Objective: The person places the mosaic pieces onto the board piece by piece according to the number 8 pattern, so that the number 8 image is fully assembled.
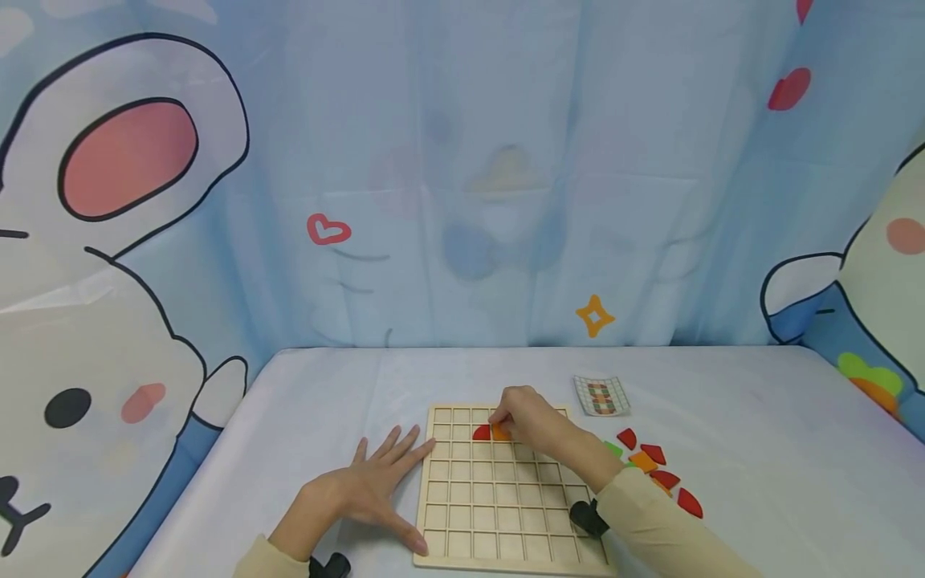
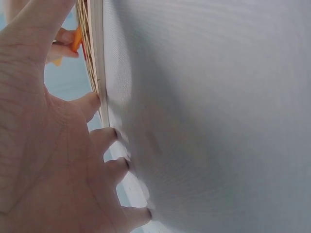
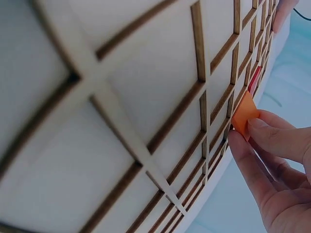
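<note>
A wooden grid board [image 1: 484, 498] lies on the white table. My right hand [image 1: 533, 419] reaches over its far part and pinches an orange tile [image 3: 245, 115] between thumb and fingertips, right at one of the cells. Beside that tile a red piece [image 1: 481, 433] with a curved edge sits in the neighbouring cell to the left. My left hand [image 1: 372, 482] is spread flat at the board's left side, its thumb and index fingertip touching the frame [image 2: 97, 53]. In the left wrist view the other fingertips rest on the tablecloth.
To the right of the board lie several loose red, orange and green pieces, among them a red piece [image 1: 690, 503] and an orange piece [image 1: 642, 461]. A small card [image 1: 602, 396] with a printed grid pattern lies behind them. A blue patterned curtain [image 1: 470, 241] hangs beyond the table.
</note>
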Demonstrator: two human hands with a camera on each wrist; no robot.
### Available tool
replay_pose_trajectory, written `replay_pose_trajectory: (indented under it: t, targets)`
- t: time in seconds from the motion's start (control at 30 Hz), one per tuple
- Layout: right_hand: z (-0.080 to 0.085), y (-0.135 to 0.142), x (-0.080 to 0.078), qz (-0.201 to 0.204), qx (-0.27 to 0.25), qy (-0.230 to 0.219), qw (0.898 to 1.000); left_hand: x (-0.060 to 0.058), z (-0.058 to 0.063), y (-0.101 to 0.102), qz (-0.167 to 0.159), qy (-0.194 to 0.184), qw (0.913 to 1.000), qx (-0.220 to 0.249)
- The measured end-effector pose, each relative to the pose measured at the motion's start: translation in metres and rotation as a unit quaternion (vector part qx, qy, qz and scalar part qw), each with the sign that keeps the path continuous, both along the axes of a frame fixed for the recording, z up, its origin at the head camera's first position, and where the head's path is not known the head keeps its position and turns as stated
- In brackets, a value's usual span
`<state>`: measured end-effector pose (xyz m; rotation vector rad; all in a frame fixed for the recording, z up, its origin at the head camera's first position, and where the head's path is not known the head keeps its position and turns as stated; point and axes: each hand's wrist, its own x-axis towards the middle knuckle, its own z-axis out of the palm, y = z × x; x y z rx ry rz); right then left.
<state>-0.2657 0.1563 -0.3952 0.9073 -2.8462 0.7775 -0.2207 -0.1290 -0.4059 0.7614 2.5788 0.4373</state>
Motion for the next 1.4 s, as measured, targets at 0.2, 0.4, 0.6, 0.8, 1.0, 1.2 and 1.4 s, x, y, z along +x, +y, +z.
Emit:
replay_pose_trajectory:
  t: [0.2,0.4,0.6,0.8,1.0,1.2,1.4]
  targets:
    - [0.0,0.0,0.0,-0.002,-0.002,0.003,1.0,0.0,0.0,-0.001,0.0,-0.003,1.0,0.004]
    - [-0.001,0.0,0.0,0.004,0.0,0.016,1.0,0.0,-0.001,0.0,0.004,-0.001,1.0,0.001]
    - [-0.001,-0.002,0.002,-0.02,-0.005,-0.016,1.0,0.0,0.0,0.001,0.004,-0.003,1.0,0.002]
    - [0.001,-0.007,0.007,-0.032,0.018,-0.017,0.999,0.001,0.002,0.0,0.002,-0.001,1.0,0.006]
    - [0.002,-0.012,0.007,-0.016,0.099,0.033,0.994,0.001,0.001,0.0,0.0,0.001,1.0,0.006]
    - [-0.001,-0.006,0.008,0.005,0.065,0.048,0.997,0.0,-0.002,-0.001,0.0,-0.002,1.0,0.008]
    - [-0.007,0.01,0.013,0.019,-0.007,0.046,0.999,-0.001,-0.003,-0.001,-0.002,-0.003,0.9999,0.011]
